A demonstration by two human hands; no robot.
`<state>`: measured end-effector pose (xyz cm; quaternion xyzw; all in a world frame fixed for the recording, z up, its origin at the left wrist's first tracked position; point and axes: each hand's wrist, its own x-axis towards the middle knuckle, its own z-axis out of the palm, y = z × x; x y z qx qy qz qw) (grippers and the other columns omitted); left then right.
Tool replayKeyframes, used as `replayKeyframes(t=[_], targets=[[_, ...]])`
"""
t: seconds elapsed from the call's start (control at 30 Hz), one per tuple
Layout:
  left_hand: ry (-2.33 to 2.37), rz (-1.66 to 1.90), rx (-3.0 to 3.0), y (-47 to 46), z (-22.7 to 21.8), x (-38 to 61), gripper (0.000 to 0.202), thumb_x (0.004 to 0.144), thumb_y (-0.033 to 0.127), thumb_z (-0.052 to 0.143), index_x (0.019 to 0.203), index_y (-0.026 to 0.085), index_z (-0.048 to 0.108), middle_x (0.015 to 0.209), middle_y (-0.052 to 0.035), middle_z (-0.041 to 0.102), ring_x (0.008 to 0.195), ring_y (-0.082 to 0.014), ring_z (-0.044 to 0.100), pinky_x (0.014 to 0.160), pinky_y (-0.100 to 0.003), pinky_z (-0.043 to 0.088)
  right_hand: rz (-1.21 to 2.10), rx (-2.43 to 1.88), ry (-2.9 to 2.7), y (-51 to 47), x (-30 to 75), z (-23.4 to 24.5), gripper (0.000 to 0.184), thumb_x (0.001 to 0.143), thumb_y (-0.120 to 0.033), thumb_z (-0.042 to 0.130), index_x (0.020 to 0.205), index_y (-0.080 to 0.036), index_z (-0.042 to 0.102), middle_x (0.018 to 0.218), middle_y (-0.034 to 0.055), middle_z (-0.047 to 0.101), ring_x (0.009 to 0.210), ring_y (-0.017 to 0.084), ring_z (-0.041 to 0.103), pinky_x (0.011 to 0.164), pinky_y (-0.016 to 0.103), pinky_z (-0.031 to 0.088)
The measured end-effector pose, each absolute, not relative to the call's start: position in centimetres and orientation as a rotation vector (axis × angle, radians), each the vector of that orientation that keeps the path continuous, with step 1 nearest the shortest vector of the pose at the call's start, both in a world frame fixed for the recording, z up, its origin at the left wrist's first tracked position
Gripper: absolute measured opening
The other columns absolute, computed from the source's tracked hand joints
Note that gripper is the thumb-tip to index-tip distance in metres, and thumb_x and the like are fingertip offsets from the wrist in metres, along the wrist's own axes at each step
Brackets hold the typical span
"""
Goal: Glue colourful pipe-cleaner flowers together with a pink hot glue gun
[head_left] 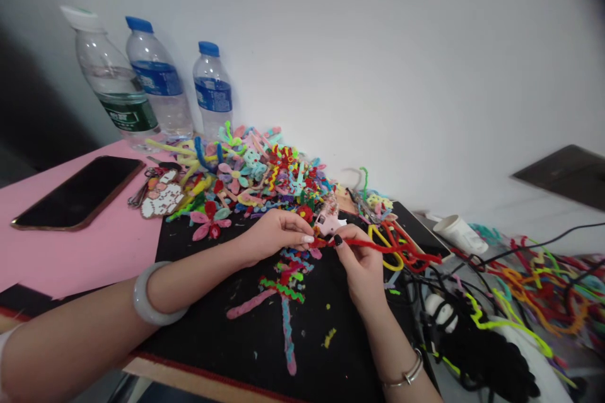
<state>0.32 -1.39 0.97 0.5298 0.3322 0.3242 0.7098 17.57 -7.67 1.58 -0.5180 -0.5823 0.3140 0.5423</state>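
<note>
Phone (80, 192) on pink mat (135, 242) | bottles (213, 93) by wall (378, 63) | left hand (270, 238): thumb and forefinger pinching, it seems, red stem (387, 247) | figure (283, 290) below, on black mat (222, 334) | right hand (363, 264): thumb and forefinger pinching red stem, which trails rightward | cup (458, 234) beyond

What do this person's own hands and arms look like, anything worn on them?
Both forearms are bare where they show. The left hand has a pale thumbnail; a thick, smooth, pale bangle rings that forearm, and a bit of white sleeve shows higher up. The right hand has a black thumbnail and a slim silver-coloured bracelet at the wrist.
</note>
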Motion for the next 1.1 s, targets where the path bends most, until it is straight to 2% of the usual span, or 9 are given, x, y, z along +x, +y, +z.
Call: replayKeyframes(t=[0.2,0.47,0.63,1.1], targets=[[0.777,0.83,0.904,-1.0,0.5,0.4,0.019,0.061,0.022,0.076,0.076,0.014,0.067,0.067,-0.0025,0.067,0.063,-0.0111,0.063,0.066,-0.024,0.051,0.775,-1.139,-1.389,-7.4,17.0,1.6,0.005,0.077,-0.02,0.062,0.073,-0.021,0.066,0.093,0.0052,0.057,0.09,0.018,0.056,0.077,0.031,0.046],[0.83,0.928,0.854,-1.1,0.4,0.5,0.022,0.06,0.022,0.077,0.077,0.013,0.067,0.067,-0.001,0.066,0.061,-0.0085,0.062,0.063,-0.021,0.051,0.76,-1.154,-1.408,-7.6,16.6,1.3,0.015,0.076,-0.014,0.063,0.082,-0.025,0.072,0.096,0.005,0.062,0.094,0.019,0.059,0.084,0.036,0.047],[0.87,0.96,0.886,-1.4,0.6,0.7,0.022,0.061,0.023,0.076,0.077,0.013,0.066,0.064,0.0003,0.066,0.058,-0.0071,0.06,0.061,-0.019,0.05,0.66,-1.169,-1.386,-7.6,16.6,1.1,0.015,0.075,-0.013,0.063,0.082,-0.023,0.072,0.095,0.0049,0.064,0.092,0.018,0.06,0.084,0.035,0.047],[0.879,0.998,0.863,-1.7,0.6,1.1,0.022,0.061,0.025,0.075,0.078,0.013,0.067,0.071,-0.0021,0.069,0.065,-0.0095,0.062,0.066,-0.021,0.05,0.402,-1.188,-1.557,-8.0,16.5,1.1,0.02,0.076,-0.009,0.061,0.084,-0.024,0.07,0.087,0.0027,0.069,0.085,0.016,0.063,0.078,0.031,0.051]])
